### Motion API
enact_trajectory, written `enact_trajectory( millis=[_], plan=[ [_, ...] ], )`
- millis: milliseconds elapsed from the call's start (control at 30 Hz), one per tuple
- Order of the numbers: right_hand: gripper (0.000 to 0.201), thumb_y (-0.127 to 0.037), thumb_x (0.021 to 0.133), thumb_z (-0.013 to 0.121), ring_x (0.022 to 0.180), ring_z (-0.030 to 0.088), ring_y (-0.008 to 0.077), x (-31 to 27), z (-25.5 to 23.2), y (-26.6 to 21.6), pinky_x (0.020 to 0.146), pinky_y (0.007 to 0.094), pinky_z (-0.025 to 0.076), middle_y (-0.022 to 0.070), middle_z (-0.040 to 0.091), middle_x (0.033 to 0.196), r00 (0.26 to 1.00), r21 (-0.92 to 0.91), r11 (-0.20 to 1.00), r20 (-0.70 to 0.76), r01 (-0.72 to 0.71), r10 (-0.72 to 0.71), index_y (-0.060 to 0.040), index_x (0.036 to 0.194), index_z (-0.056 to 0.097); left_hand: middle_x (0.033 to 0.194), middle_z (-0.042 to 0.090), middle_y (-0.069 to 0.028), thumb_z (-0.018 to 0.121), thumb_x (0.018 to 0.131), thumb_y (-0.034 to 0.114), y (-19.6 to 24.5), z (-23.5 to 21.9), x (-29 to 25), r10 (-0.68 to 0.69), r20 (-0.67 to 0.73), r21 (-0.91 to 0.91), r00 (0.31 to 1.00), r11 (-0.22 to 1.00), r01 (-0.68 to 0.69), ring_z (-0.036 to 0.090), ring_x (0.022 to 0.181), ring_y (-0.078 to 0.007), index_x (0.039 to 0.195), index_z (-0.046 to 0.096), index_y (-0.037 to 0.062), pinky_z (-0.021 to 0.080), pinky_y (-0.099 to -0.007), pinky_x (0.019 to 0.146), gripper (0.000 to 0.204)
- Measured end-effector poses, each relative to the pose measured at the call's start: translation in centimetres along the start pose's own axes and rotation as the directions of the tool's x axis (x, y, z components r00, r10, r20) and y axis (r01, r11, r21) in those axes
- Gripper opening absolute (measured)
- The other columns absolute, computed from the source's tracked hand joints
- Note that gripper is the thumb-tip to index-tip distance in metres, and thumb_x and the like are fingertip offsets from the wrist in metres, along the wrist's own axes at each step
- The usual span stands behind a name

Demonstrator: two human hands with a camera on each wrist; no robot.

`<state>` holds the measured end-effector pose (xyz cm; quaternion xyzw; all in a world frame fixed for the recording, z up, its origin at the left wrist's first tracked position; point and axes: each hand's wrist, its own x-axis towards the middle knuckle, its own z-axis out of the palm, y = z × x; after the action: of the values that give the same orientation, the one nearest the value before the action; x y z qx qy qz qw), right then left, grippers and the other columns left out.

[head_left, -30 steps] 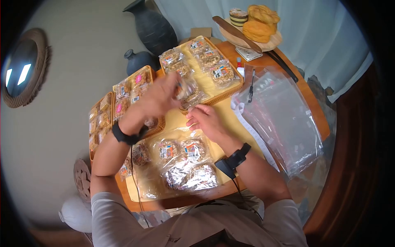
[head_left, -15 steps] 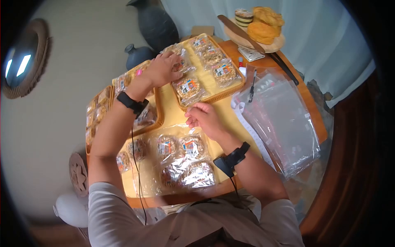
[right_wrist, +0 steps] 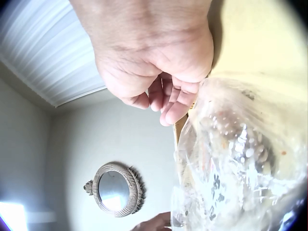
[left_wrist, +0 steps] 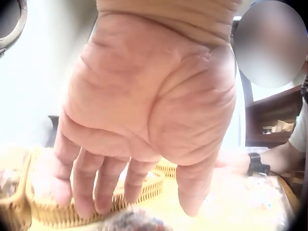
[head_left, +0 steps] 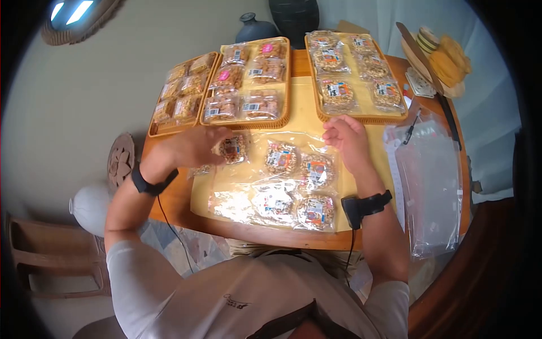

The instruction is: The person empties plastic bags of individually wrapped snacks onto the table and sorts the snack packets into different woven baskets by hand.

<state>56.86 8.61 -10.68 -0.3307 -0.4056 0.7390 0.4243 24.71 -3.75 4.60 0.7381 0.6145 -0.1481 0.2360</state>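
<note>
My left hand [head_left: 189, 152] hovers beside a loose wrapped snack cake [head_left: 233, 150] at the table's left. Its fingers hang slightly bent with nothing in the palm; in the left wrist view a blurred packet [left_wrist: 134, 220] shows below the fingertips. A large clear plastic bag [head_left: 231, 204] lies flat before me with several round, grainy snack cakes [head_left: 280, 158] in printed wrappers inside. At the bag's upper right corner is my right hand [head_left: 349, 144]. Its fingers curl loosely and no object shows in them; crinkled clear film [right_wrist: 226, 144] lies beside them in the right wrist view.
Wicker trays of wrapped snacks line the back: a narrow one [head_left: 151, 129], a middle one [head_left: 287, 85] and a right one [head_left: 361, 120]. On the right lie clear bags [head_left: 437, 192], a measuring tape [head_left: 399, 198] and a pen [head_left: 412, 130]. Bread [head_left: 450, 59] sits on a board behind.
My left hand was over the right tray, touched a packet there, then moved back left to the loose packets. The head view has turned. My right hand keeps its place by the bag.
</note>
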Motion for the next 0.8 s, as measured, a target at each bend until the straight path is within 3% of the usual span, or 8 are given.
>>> enact_trajectory(
  millis=[100,167,333,400,500,533,633,800],
  plan=[
    [0.017,-0.018,0.097,0.063,0.076,0.067,0.0138,-0.1,0.1,-0.1,0.070,0.0269,0.056,0.0070,0.068,0.091,1.000,-0.002,1.000,0.011,0.002,-0.002,-0.0015,0.099,0.066,0.136,0.056,-0.0225,0.079,0.082,0.026,-0.6,4.0,-0.4,-0.031,-0.137,0.053,0.990,0.998,0.038,0.055,0.123,-0.0414,0.142,0.046,0.0023,0.045,-0.0444,0.106,0.072],
    [0.016,-0.017,0.097,0.062,0.076,0.066,0.0134,-0.1,0.0,-0.2,0.070,0.0267,0.055,0.0071,0.068,0.091,1.000,-0.007,1.000,0.007,0.011,-0.011,-0.0016,0.098,0.066,0.139,0.051,-0.0213,0.075,0.083,0.030,-1.3,6.1,0.3,0.064,-0.286,0.073,0.956,0.996,-0.044,0.050,0.129,-0.0402,0.147,0.040,0.0077,0.043,-0.0465,0.106,0.076],
    [0.015,-0.016,0.097,0.062,0.075,0.066,0.0131,-0.2,-0.1,-0.2,0.069,0.0259,0.054,0.0066,0.068,0.090,1.000,-0.015,1.000,0.017,0.019,-0.019,-0.0017,0.098,0.066,0.122,0.060,-0.0210,0.079,0.081,0.023,-1.4,6.4,0.1,0.076,-0.396,-0.012,0.915,0.996,-0.088,0.058,0.116,-0.0407,0.136,0.045,0.0053,0.047,-0.0462,0.101,0.067],
    [0.015,-0.016,0.097,0.061,0.075,0.066,0.0130,-0.1,-0.2,-0.2,0.069,0.0257,0.054,0.0063,0.068,0.089,1.000,-0.015,1.000,0.023,0.014,-0.014,-0.0017,0.097,0.066,0.119,0.061,-0.0186,0.084,0.076,0.017,-2.0,5.0,-1.5,0.025,-0.441,-0.188,0.897,0.975,-0.119,0.061,0.107,-0.0388,0.133,0.046,0.0010,0.049,-0.0427,0.095,0.071],
    [0.015,-0.016,0.097,0.061,0.075,0.066,0.0126,-0.2,-0.1,-0.3,0.069,0.0253,0.054,0.0058,0.068,0.087,0.999,-0.019,1.000,0.032,0.013,-0.013,-0.0017,0.095,0.066,0.113,0.060,-0.0173,0.086,0.073,0.013,-4.0,4.5,-3.9,-0.050,-0.490,-0.179,0.870,0.983,-0.045,0.062,0.103,-0.0353,0.132,0.047,0.0001,0.052,-0.0408,0.090,0.071],
    [0.015,-0.016,0.097,0.061,0.074,0.066,0.0123,-0.2,0.0,-0.3,0.068,0.0252,0.054,0.0058,0.069,0.086,0.999,-0.021,1.000,0.029,0.018,-0.017,-0.0019,0.094,0.066,0.110,0.059,-0.0164,0.086,0.073,0.013,-5.2,5.5,-4.1,0.049,-0.534,-0.013,0.844,0.998,-0.066,0.062,0.100,-0.0327,0.130,0.048,0.0002,0.052,-0.0396,0.088,0.070],
    [0.015,-0.015,0.097,0.061,0.074,0.066,0.0119,-0.1,0.0,-0.2,0.067,0.0251,0.054,0.0058,0.069,0.086,0.999,-0.015,1.000,0.024,0.026,-0.026,-0.0022,0.093,0.067,0.109,0.058,-0.0162,0.085,0.073,0.012,-6.7,8.4,-4.5,0.061,-0.472,0.025,0.880,0.998,-0.056,0.062,0.098,-0.0312,0.126,0.049,-0.0002,0.053,-0.0389,0.087,0.066],
    [0.014,-0.014,0.097,0.061,0.073,0.066,0.0114,-0.1,-0.2,-0.2,0.066,0.0248,0.053,0.0058,0.069,0.085,0.999,-0.009,0.999,0.041,0.032,-0.031,-0.0024,0.092,0.067,0.105,0.058,-0.0161,0.083,0.075,0.010,-6.7,9.3,-4.7,-0.102,-0.471,-0.154,0.876,0.988,0.033,0.063,0.095,-0.0309,0.123,0.047,0.0021,0.053,-0.0380,0.083,0.060]
  ],
)
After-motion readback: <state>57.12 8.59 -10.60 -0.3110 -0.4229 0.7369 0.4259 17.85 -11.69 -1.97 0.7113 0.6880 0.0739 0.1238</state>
